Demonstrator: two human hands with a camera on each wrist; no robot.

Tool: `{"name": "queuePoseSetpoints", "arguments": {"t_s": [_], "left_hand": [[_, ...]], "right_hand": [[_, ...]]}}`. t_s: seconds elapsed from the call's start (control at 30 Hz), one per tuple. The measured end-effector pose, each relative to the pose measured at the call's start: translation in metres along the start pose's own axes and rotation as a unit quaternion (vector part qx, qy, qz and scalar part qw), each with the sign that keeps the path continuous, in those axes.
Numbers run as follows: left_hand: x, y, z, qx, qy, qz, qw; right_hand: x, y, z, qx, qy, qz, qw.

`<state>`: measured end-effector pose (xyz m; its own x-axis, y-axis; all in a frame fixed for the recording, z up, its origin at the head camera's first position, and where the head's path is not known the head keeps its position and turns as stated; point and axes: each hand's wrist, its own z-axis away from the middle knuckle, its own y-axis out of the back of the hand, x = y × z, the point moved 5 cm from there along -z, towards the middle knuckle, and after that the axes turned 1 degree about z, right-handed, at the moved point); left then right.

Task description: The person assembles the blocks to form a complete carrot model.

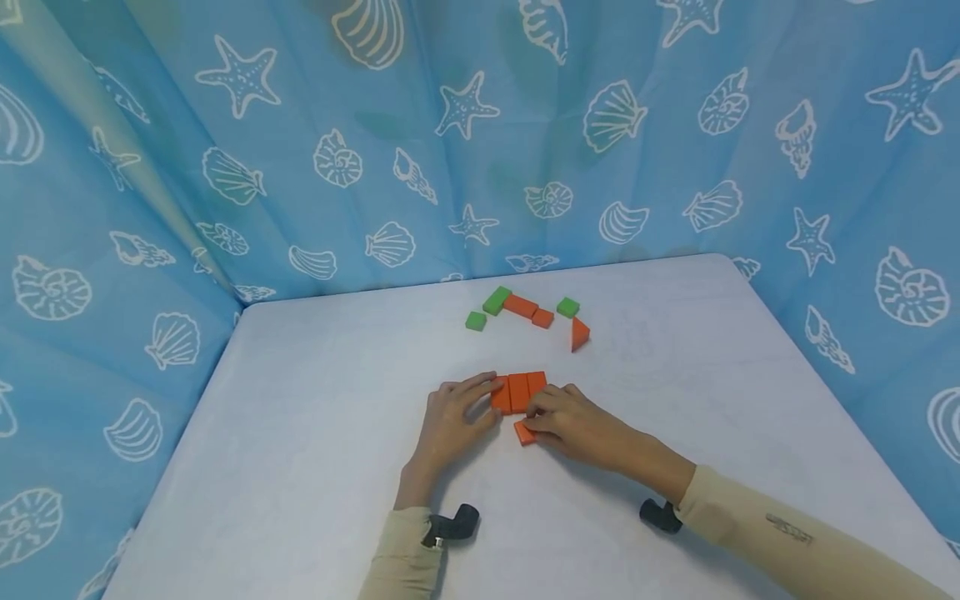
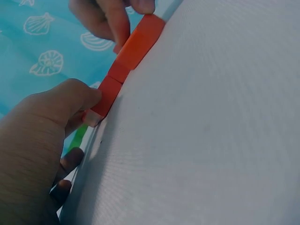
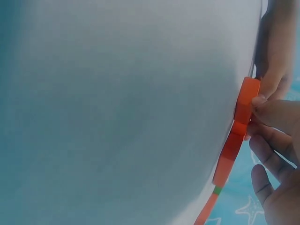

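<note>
Several orange rectangular blocks (image 1: 519, 393) lie side by side in a row on the white table. My left hand (image 1: 455, 417) is at the row's left end, its thumb and a finger holding the leftmost orange block (image 2: 108, 96). Just in front of the row, my right hand (image 1: 576, 423) pinches a smaller-looking orange block (image 1: 524, 433) between thumb and finger. In the right wrist view, that orange block (image 3: 248, 96) stands at the thumb tip, close to the row. The right fingers partly hide it from above.
Farther back lie green blocks (image 1: 497, 300), another green block (image 1: 476, 321), an orange rectangular block (image 1: 520, 306), a small orange block (image 1: 543, 317), a green block (image 1: 567, 307) and an orange triangular block (image 1: 580, 334). A blue shell-patterned curtain (image 1: 420, 167) surrounds the white table (image 1: 300, 467).
</note>
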<state>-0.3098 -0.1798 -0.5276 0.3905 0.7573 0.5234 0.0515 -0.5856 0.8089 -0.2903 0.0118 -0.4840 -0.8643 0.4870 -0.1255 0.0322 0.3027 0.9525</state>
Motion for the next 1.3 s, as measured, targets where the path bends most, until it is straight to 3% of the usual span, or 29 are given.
{"name": "queuePoseSetpoints", "arguments": {"t_s": [0.3, 1.07, 1.17, 1.3], "left_hand": [[-0.002, -0.001, -0.002, 0.008, -0.012, -0.003, 0.9999], [-0.003, 0.002, -0.002, 0.016, -0.024, 0.0, 0.9996], [-0.004, 0.001, -0.002, 0.02, -0.028, -0.001, 0.9994], [-0.003, -0.001, 0.0, 0.017, -0.025, 0.002, 0.9995]], "right_hand": [[0.0, -0.004, -0.007, 0.036, 0.005, -0.012, 0.9993], [-0.003, -0.006, -0.013, 0.058, -0.018, 0.033, 0.9976], [0.001, -0.004, -0.014, 0.047, -0.041, 0.027, 0.9977], [0.02, 0.006, -0.018, 0.039, -0.11, 0.003, 0.9932]]}}
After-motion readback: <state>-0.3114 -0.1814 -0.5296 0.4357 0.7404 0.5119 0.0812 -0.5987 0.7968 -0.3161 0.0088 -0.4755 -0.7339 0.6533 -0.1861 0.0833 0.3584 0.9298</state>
